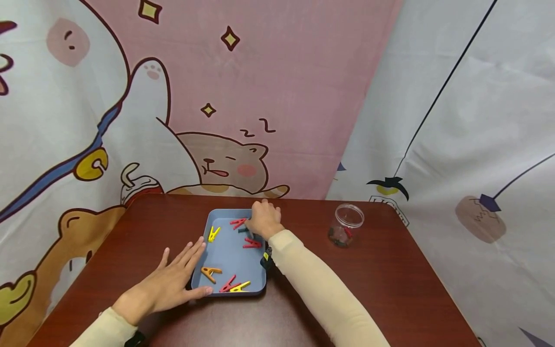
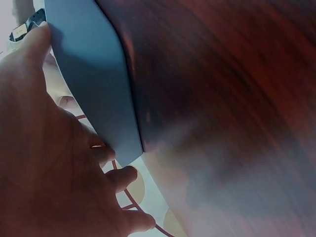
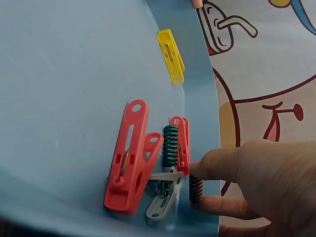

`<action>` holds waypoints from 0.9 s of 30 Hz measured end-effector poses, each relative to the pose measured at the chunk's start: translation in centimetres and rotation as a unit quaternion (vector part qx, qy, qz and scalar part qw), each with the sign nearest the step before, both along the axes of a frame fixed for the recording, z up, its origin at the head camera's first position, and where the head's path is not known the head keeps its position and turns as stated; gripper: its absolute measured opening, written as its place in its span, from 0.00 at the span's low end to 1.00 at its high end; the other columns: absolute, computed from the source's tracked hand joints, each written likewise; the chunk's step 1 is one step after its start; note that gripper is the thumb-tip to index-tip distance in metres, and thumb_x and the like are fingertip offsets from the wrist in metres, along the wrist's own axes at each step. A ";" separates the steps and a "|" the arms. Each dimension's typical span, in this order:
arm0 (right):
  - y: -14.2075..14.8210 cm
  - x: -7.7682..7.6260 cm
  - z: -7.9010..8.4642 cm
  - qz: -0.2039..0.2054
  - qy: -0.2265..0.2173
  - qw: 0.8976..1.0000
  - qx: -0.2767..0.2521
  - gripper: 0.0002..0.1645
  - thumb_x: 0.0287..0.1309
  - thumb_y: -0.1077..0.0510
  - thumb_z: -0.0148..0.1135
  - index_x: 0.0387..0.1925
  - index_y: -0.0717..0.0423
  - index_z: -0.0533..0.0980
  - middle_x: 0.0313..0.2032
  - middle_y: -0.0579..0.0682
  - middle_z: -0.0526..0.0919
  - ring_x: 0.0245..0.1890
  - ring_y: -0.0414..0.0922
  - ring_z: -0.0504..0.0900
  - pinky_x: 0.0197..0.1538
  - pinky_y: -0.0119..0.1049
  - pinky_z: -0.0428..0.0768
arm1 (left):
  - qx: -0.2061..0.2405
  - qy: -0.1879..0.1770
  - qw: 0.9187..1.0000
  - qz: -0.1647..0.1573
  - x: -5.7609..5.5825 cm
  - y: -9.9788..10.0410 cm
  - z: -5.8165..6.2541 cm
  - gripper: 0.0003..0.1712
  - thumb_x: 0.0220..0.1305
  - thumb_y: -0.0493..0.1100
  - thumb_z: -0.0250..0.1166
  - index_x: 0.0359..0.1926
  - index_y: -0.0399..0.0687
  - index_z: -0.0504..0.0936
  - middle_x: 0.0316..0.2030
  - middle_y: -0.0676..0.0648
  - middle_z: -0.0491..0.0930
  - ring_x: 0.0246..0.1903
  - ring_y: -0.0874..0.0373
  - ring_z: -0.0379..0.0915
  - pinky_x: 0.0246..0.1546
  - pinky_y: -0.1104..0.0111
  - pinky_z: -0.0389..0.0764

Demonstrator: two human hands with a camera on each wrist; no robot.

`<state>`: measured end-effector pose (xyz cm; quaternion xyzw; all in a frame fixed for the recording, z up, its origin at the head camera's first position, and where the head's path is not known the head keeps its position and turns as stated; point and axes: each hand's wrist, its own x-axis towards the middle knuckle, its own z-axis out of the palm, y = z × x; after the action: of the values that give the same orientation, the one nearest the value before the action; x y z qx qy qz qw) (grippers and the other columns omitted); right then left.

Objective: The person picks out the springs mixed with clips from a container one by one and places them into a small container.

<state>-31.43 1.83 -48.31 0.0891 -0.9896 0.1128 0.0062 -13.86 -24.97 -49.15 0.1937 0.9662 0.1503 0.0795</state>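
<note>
A blue-grey tray lies on the table with clothespins and springs inside. My left hand rests against its left rim, fingers spread and straight. At the far right corner, my right hand pinches a dark coil spring between thumb and finger, low by the tray wall. Close beside it lie a green spring, a pale grey clothespin and two red clothespins, the larger one nearer the camera. A yellow clothespin sits at the far left. Orange, red and yellow clothespins lie along the near side.
A clear open jar stands on the table to the right of the tray, with dark pieces and something red at its bottom. Behind the brown table hangs a cartoon-printed cloth.
</note>
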 end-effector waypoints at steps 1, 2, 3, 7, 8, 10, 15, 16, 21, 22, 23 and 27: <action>0.1 0.0 0.0 0.000 0.001 1.000 -0.001 0.20 0.70 0.40 0.83 0.36 0.50 0.89 0.55 0.55 0.89 0.51 0.52 0.87 0.65 0.55 0.84 | 0.000 0.001 1.000 0.000 0.0 0.0 0.0 0.71 0.73 0.86 0.65 0.97 0.48 0.52 0.97 0.42 0.48 0.94 0.30 0.50 0.84 0.14 0.43; 0.2 0.1 0.1 0.001 0.003 1.000 -0.003 0.20 0.70 0.40 0.83 0.35 0.50 0.89 0.55 0.54 0.89 0.51 0.52 0.87 0.65 0.55 0.84 | -0.001 0.001 1.000 -0.001 0.0 0.0 0.0 0.71 0.73 0.86 0.65 0.97 0.48 0.52 0.97 0.42 0.48 0.94 0.30 0.50 0.84 0.14 0.43; 0.3 0.1 0.1 0.002 0.004 1.000 -0.005 0.20 0.70 0.40 0.83 0.34 0.49 0.89 0.55 0.54 0.89 0.51 0.52 0.87 0.65 0.55 0.84 | -0.001 0.001 1.000 -0.001 0.0 0.0 0.0 0.71 0.73 0.86 0.65 0.97 0.48 0.52 0.97 0.42 0.48 0.94 0.30 0.51 0.84 0.14 0.43; 0.8 0.3 0.3 0.006 0.011 1.000 -0.019 0.22 0.71 0.40 0.83 0.28 0.49 0.87 0.54 0.54 0.89 0.50 0.53 0.88 0.63 0.55 0.84 | -0.001 -0.001 1.000 0.000 0.0 0.0 0.0 0.71 0.73 0.86 0.65 0.97 0.48 0.52 0.97 0.43 0.48 0.94 0.30 0.51 0.84 0.13 0.43; 0.9 0.4 0.4 0.008 0.013 1.000 -0.021 0.23 0.72 0.40 0.82 0.27 0.49 0.86 0.53 0.54 0.89 0.50 0.53 0.88 0.63 0.55 0.84 | -0.001 -0.001 1.000 0.000 0.0 0.0 0.0 0.71 0.73 0.86 0.65 0.97 0.48 0.52 0.97 0.43 0.48 0.94 0.30 0.51 0.84 0.13 0.43; 1.2 0.5 0.4 0.010 0.018 0.999 -0.026 0.24 0.72 0.40 0.82 0.24 0.48 0.86 0.53 0.54 0.89 0.49 0.53 0.88 0.63 0.56 0.84 | -0.002 -0.001 1.000 0.001 0.0 0.0 0.0 0.71 0.73 0.86 0.65 0.97 0.48 0.52 0.97 0.43 0.48 0.94 0.30 0.51 0.84 0.13 0.43; 1.7 0.8 0.2 0.018 0.026 0.999 -0.033 0.26 0.73 0.41 0.82 0.21 0.48 0.85 0.51 0.55 0.88 0.48 0.53 0.88 0.62 0.57 0.85 | -0.004 0.002 1.000 0.000 -0.1 0.0 0.0 0.71 0.73 0.86 0.65 0.97 0.49 0.52 0.97 0.42 0.49 0.94 0.30 0.51 0.84 0.14 0.44; 1.9 0.8 0.1 0.020 0.027 0.999 -0.035 0.27 0.72 0.41 0.82 0.21 0.48 0.85 0.50 0.54 0.88 0.48 0.53 0.88 0.61 0.57 0.85 | -0.004 0.003 1.000 0.000 -0.1 0.0 0.0 0.71 0.73 0.86 0.65 0.97 0.49 0.52 0.97 0.42 0.49 0.94 0.30 0.51 0.84 0.14 0.44; 2.3 1.1 0.0 0.029 0.036 0.998 -0.047 0.26 0.72 0.43 0.83 0.19 0.48 0.85 0.44 0.53 0.86 0.42 0.52 0.85 0.55 0.55 0.83 | -0.003 0.002 1.000 0.000 0.0 0.0 0.0 0.71 0.73 0.86 0.65 0.97 0.49 0.52 0.97 0.42 0.48 0.94 0.30 0.51 0.84 0.14 0.43; 2.3 1.1 0.1 0.031 0.039 0.998 -0.049 0.25 0.71 0.44 0.83 0.20 0.49 0.86 0.43 0.53 0.86 0.41 0.51 0.85 0.54 0.54 0.82 | -0.003 0.001 1.000 0.000 0.0 0.0 0.0 0.71 0.73 0.86 0.65 0.97 0.49 0.52 0.97 0.42 0.48 0.94 0.30 0.51 0.84 0.14 0.43; 2.3 1.1 0.1 0.033 0.041 0.997 -0.051 0.24 0.71 0.44 0.83 0.21 0.49 0.87 0.43 0.53 0.86 0.40 0.51 0.85 0.53 0.53 0.82 | -0.002 0.001 1.000 0.000 0.0 0.0 0.0 0.71 0.73 0.86 0.65 0.97 0.49 0.52 0.97 0.42 0.48 0.94 0.30 0.51 0.84 0.14 0.43; 2.4 1.4 0.4 0.037 0.051 0.997 -0.054 0.18 0.71 0.44 0.83 0.30 0.52 0.92 0.44 0.53 0.87 0.41 0.51 0.86 0.52 0.52 0.82 | -0.002 0.001 1.000 0.001 0.0 0.1 0.1 0.71 0.73 0.86 0.65 0.97 0.49 0.52 0.97 0.42 0.49 0.94 0.30 0.51 0.84 0.14 0.43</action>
<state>-30.06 4.26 -47.96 0.1307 -0.9766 0.1611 0.0569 -13.86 -24.90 -49.10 0.1924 0.9669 0.1483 0.0786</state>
